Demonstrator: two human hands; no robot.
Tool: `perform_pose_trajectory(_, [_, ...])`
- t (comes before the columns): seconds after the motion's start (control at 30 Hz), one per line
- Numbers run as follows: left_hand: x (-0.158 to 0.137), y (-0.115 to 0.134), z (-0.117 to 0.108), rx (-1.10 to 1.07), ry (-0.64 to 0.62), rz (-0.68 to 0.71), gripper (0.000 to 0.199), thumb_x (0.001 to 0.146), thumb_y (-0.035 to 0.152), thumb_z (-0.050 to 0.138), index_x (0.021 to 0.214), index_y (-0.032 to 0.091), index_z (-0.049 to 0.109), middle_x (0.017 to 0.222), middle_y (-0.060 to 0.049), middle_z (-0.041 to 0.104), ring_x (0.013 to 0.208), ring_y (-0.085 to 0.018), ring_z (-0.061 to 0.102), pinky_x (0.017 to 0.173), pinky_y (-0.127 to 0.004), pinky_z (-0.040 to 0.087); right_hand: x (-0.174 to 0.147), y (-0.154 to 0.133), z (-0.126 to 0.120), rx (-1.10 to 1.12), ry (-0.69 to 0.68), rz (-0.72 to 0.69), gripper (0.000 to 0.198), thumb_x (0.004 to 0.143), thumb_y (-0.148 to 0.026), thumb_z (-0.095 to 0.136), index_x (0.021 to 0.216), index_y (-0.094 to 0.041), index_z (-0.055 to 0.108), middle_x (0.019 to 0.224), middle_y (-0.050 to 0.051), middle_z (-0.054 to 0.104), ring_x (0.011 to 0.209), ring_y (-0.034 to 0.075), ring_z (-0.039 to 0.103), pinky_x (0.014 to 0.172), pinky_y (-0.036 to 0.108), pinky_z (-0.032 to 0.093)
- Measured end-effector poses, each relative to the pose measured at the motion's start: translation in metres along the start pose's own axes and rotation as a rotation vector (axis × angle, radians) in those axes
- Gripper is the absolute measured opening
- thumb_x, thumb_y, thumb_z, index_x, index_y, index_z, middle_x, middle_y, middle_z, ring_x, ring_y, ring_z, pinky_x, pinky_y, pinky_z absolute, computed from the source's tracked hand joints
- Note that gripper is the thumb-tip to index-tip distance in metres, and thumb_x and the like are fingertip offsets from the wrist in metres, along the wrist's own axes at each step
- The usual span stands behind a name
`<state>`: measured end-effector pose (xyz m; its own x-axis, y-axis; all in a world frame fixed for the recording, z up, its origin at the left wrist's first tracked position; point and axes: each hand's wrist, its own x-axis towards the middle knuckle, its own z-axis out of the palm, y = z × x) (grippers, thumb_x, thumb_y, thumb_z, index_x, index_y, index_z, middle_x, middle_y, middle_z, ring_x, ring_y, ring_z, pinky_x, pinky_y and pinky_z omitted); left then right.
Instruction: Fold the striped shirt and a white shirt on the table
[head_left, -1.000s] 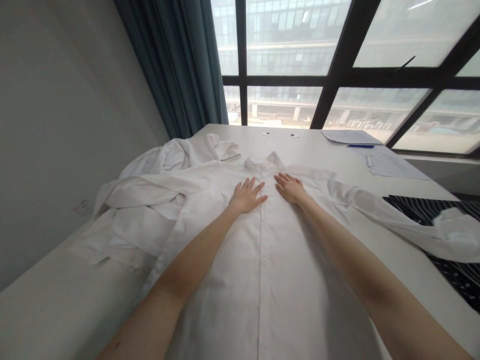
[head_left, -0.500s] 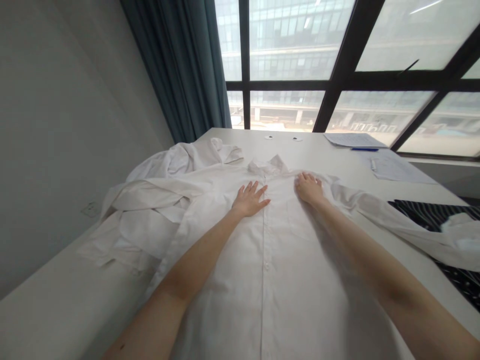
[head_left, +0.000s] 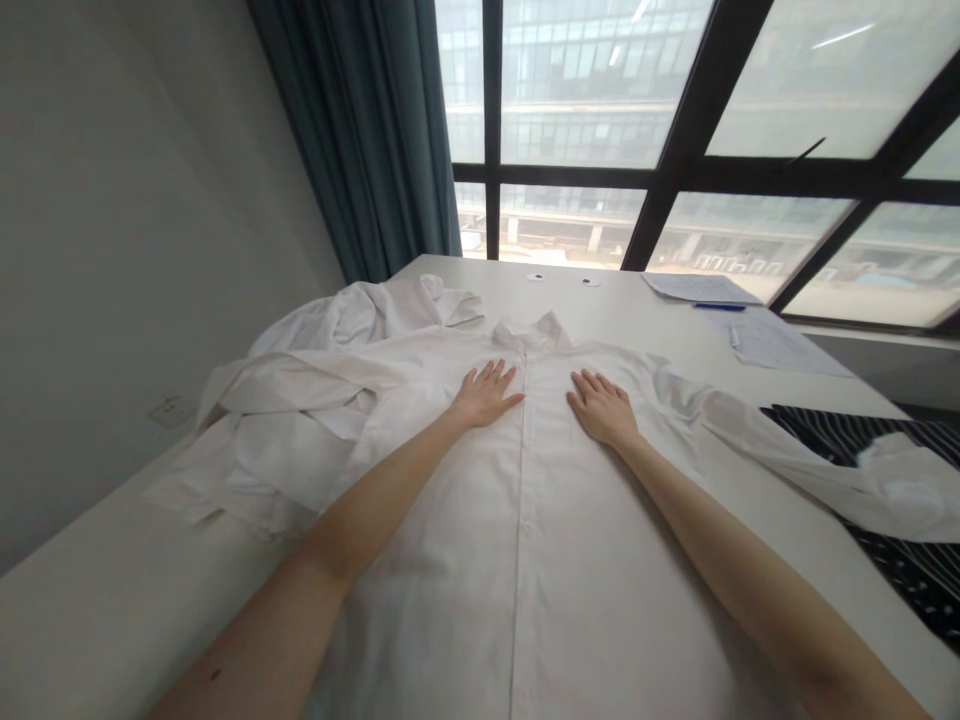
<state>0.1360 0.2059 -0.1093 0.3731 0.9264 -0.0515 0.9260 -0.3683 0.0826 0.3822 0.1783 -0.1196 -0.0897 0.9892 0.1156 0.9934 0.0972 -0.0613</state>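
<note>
A white button-up shirt (head_left: 450, 560) lies spread on the table, front side up, its collar (head_left: 536, 332) toward the window. Flat on the chest, left of the button line, rests my left hand (head_left: 484, 397) with its fingers apart. My right hand (head_left: 604, 408) lies on the other side of the buttons, palm down and fingers spread. Neither hand grips the cloth. The right sleeve stretches out over a black striped cloth (head_left: 814, 432). On the left the other sleeve is folded beside a heap of white fabric (head_left: 352, 315).
The white table (head_left: 82, 640) runs up to the window. Papers (head_left: 787, 342) and a blue pen (head_left: 718, 307) lie at the back right. Two small white discs (head_left: 591, 282) sit near the far edge. A dark blue curtain (head_left: 367, 140) hangs by the left wall.
My right hand has come down from the shoulder area onto the chest, and its fingers have spread. My left hand has shifted slightly left, still flat on the shirt.
</note>
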Motion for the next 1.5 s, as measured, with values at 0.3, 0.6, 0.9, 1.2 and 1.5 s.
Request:
perform_pose_trajectory(0.3, [-0.007, -0.072, -0.009, 0.066, 0.060, -0.180, 0.076, 0.096, 0.061, 0.024, 0.152, 0.010, 0.024, 0.159, -0.019, 0.019, 0.147, -0.031, 0.019, 0.117, -0.048, 0.020, -0.004, -0.001, 0.001, 0.028, 0.082, -0.036, 0.054, 0.099, -0.045, 0.027, 0.146, -0.021, 0.041, 0.153, 0.007, 0.040, 0.139, 0.027, 0.035, 0.109, 0.048, 0.030])
perform_pose_trajectory(0.6, [-0.037, -0.006, -0.014, 0.108, 0.236, -0.087, 0.047, 0.100, 0.029, 0.031, 0.142, 0.011, 0.044, 0.155, -0.016, 0.031, 0.143, -0.023, 0.031, 0.116, -0.041, 0.024, -0.022, -0.014, -0.026, 0.050, 0.200, -0.260, 0.039, 0.097, -0.020, 0.034, 0.125, -0.012, 0.059, 0.138, 0.014, 0.056, 0.131, 0.024, 0.044, 0.109, 0.039, 0.029])
perform_pose_trajectory(0.9, [-0.100, 0.059, 0.010, 0.069, 0.156, 0.110, 0.056, 0.101, 0.043, 0.026, 0.149, 0.014, 0.033, 0.158, -0.011, 0.027, 0.146, -0.022, 0.023, 0.117, -0.044, 0.022, -0.087, -0.046, -0.017, 0.066, 0.071, -0.326, 0.048, 0.099, -0.033, 0.033, 0.140, -0.013, 0.047, 0.149, 0.013, 0.045, 0.138, 0.025, 0.038, 0.110, 0.041, 0.030])
perform_pose_trajectory(1.2, [-0.121, 0.008, 0.005, 0.121, 0.100, 0.086, 0.058, 0.100, 0.040, 0.023, 0.152, 0.015, 0.026, 0.160, -0.011, 0.020, 0.148, -0.022, 0.018, 0.118, -0.043, 0.018, -0.121, 0.015, -0.026, 0.019, -0.066, -0.192, 0.061, 0.100, -0.050, 0.022, 0.153, -0.020, 0.028, 0.159, 0.005, 0.026, 0.146, 0.020, 0.023, 0.117, 0.042, 0.021])
perform_pose_trajectory(1.5, [-0.163, -0.007, -0.010, 0.241, 0.239, -0.048, 0.050, 0.096, 0.023, 0.029, 0.139, 0.007, 0.047, 0.151, -0.017, 0.039, 0.141, -0.026, 0.035, 0.117, -0.046, 0.021, -0.168, 0.082, -0.024, -0.103, 0.094, -0.054, 0.058, 0.097, -0.042, 0.029, 0.144, -0.010, 0.043, 0.151, 0.014, 0.042, 0.142, 0.024, 0.033, 0.116, 0.045, 0.024])
